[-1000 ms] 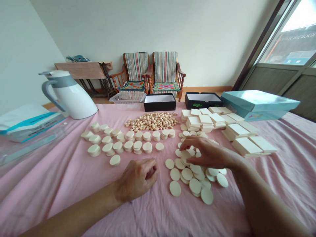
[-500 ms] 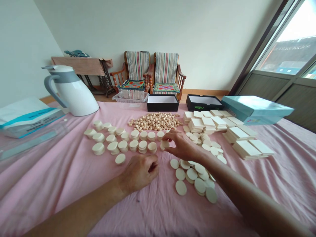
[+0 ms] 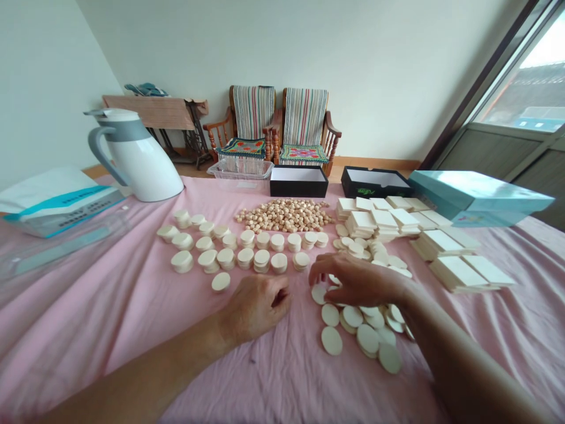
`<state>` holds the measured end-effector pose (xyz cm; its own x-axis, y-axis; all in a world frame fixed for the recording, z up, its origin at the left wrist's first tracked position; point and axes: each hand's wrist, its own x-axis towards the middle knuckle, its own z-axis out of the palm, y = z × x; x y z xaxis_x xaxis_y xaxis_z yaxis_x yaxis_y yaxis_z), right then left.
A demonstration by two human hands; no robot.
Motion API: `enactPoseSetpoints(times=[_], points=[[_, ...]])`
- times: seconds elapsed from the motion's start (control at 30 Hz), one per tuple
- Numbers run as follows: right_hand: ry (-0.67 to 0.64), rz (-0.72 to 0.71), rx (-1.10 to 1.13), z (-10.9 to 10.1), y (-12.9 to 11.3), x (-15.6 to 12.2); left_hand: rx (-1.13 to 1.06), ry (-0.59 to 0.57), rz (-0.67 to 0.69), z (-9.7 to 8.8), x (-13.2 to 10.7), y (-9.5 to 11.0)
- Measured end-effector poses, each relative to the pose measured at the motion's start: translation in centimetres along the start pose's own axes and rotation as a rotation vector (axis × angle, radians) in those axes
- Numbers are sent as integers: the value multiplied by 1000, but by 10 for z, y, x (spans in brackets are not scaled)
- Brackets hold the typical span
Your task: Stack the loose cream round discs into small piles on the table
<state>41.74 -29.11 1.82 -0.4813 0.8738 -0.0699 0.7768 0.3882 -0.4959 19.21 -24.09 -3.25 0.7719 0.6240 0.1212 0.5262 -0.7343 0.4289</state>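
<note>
My left hand [image 3: 256, 303] rests on the pink cloth in a loose fist, with a dark hollow and nothing visible between the curled fingers. Just left of it lies a single round white disc [image 3: 220, 282]. My right hand [image 3: 359, 280] hovers low over a loose heap of discs [image 3: 353, 317], its fingers bent and apart, fingertips close to a disc [image 3: 318, 293] at the heap's near-left edge. Whether they touch it I cannot tell. Short stacks of discs stand in rows beyond my left hand, a stack [image 3: 301, 261] at the right end of the front row.
Behind the rows is a pile of small wooden pieces [image 3: 286, 215]. Stacked white rectangular tiles [image 3: 457, 271] and a light-blue box [image 3: 481, 197] stand at right. Black boxes [image 3: 299, 187] and a clear plastic tray [image 3: 241, 171] line the back. A white jug [image 3: 145, 165] stands left.
My right hand has left the disc stack at the front row's right end and moved right and nearer, over the loose discs. My left hand stays in place. The view has shifted slightly.
</note>
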Motion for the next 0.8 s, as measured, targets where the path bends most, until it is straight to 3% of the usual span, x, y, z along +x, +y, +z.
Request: enactPoseSetpoints(times=[0.3,0.5,0.73,0.8], points=[[-19,58,-135,9,-10,-1,0,-4,-12,0,1,1],[-103,-10,-170,6,-9,-6,-2,1,-14,-1,1,2],[41,-5,-164,11,-14,-2,-1,-2,-15,-2,2,3],[135,3,-121,9,-15,2,-5,4,-11,-2,2,3]])
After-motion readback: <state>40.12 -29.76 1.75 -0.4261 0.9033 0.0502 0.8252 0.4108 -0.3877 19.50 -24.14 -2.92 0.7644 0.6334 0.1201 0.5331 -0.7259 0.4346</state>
